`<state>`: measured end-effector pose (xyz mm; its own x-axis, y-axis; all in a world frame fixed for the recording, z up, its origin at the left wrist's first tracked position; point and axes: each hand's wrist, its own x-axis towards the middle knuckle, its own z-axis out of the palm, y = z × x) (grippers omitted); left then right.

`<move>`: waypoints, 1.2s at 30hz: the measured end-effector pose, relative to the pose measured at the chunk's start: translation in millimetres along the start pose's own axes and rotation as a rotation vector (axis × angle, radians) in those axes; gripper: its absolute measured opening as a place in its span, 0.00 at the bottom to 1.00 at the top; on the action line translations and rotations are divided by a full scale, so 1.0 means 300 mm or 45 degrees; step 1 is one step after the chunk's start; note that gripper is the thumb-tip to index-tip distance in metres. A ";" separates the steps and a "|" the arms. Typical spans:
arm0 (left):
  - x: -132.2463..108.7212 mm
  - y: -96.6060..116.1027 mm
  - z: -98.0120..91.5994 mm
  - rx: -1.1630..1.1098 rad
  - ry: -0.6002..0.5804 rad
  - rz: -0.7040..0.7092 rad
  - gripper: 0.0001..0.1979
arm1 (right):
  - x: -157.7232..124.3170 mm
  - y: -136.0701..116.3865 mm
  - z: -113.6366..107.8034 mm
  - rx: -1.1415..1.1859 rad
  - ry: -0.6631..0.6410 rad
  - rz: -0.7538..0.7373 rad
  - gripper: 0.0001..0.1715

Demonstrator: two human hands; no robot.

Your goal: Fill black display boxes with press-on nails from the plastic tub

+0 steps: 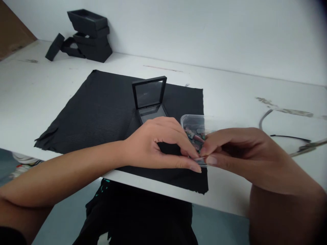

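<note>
A small, thin pinkish piece (pixel 199 158) is pinched between the fingertips of both hands; its kind is too small to make out. My left hand (pixel 155 144) reaches in from the left, thumb and fingers closed on one end. From the right, my right hand (pixel 237 151) grips the other end between thumb and forefinger. Right under the fingers stands a clear plastic container (pixel 192 116), partly covered by both hands. Inside it lie several small pink, green and dark pieces (pixel 198 139). Behind my left hand, a black hinged frame case (pixel 150 94) with a transparent window stands open, its lid upright.
A black cloth (pixel 107 109) with frayed edges covers part of the white table (pixel 224 88). Several black boxes (pixel 89 37) are stacked at the back left against the wall. A pair of glasses (pixel 291 136) lies at the right, beside my right hand.
</note>
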<state>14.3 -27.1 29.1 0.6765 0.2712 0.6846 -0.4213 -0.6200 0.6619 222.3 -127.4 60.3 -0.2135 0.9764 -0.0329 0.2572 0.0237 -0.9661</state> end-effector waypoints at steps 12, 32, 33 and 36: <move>-0.018 0.029 -0.010 -0.355 0.065 -0.450 0.09 | -0.017 -0.015 -0.024 -0.218 -0.233 0.002 0.12; -0.011 0.031 -0.009 -0.258 0.349 -0.572 0.18 | 0.032 0.081 -0.059 -1.419 0.615 -0.174 0.20; -0.011 0.033 -0.008 -0.269 0.351 -0.571 0.18 | 0.036 0.080 -0.054 -1.497 0.689 -0.226 0.22; -0.009 0.031 -0.009 -0.280 0.351 -0.553 0.18 | 0.046 0.068 -0.010 -1.452 0.719 -0.474 0.30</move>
<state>6.9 -31.5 34.1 0.6456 0.6684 0.3695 -0.2749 -0.2481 0.9289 227.3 -112.8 41.0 -0.0959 0.8204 0.5637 0.9706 0.2027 -0.1298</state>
